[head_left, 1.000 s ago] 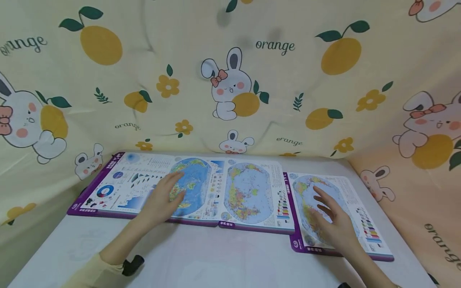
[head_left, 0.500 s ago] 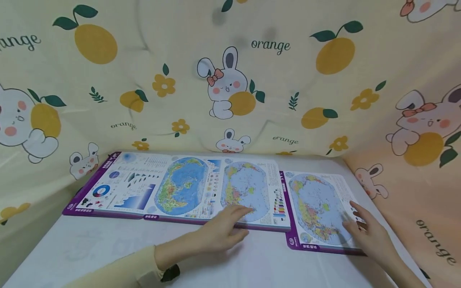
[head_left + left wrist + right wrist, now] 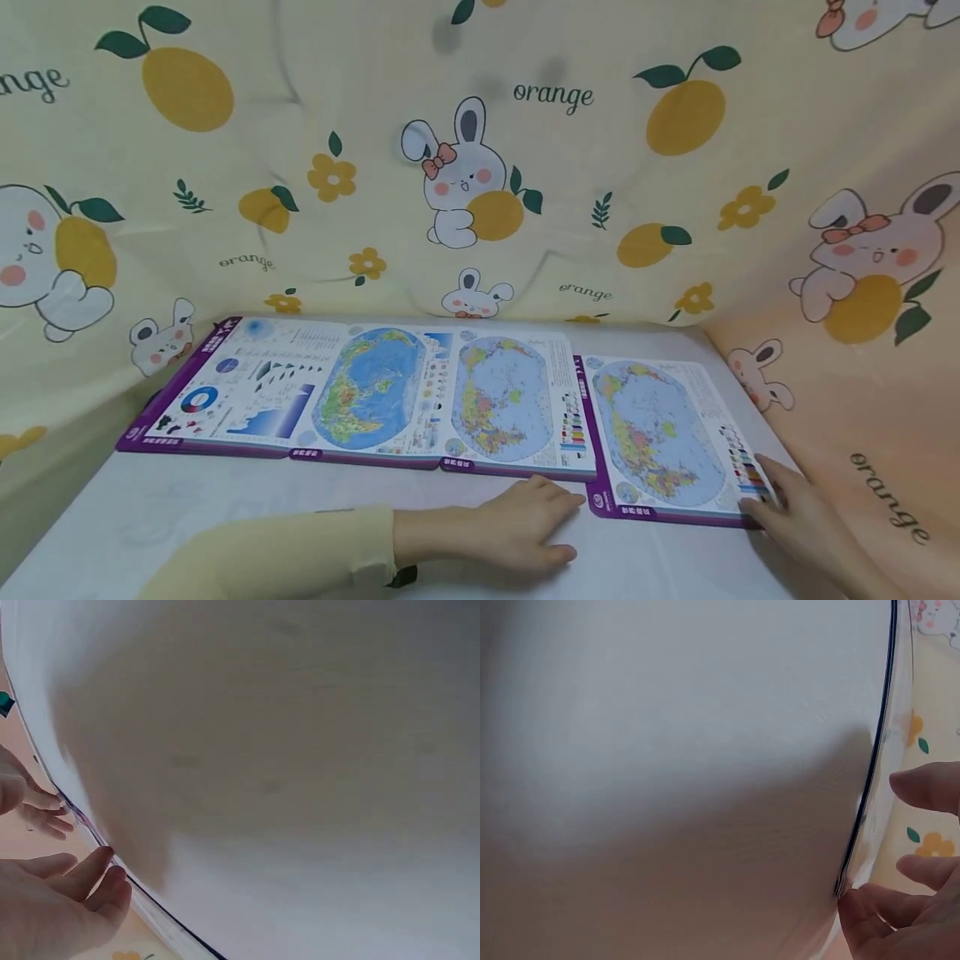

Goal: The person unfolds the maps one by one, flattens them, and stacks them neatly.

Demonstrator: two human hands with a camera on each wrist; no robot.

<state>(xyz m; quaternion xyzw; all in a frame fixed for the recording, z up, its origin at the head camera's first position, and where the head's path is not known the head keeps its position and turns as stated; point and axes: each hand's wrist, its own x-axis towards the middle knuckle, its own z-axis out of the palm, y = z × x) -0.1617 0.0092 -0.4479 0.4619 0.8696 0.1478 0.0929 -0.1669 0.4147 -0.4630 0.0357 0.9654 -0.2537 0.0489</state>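
Several world map sheets with purple borders lie in a row on the white table, the left ones edge to edge or overlapping. A light-blue world map lies at the right end, slightly nearer. My left hand rests just in front of the row, palm down, its fingertips right at that map's near left corner. At the same map's right edge is my right hand, thumb over the near right corner and index finger along the side. In the right wrist view, the right fingertips touch the end of the dark edge line.
Left of that map lie another light-blue world map, a deeper blue relief map and a chart sheet. A cream curtain printed with rabbits and oranges hangs behind and beside the table.
My left hand has moved right and nearer, off the left sheets, to the right map's near left corner. My right hand has gone from over that map to its right edge.
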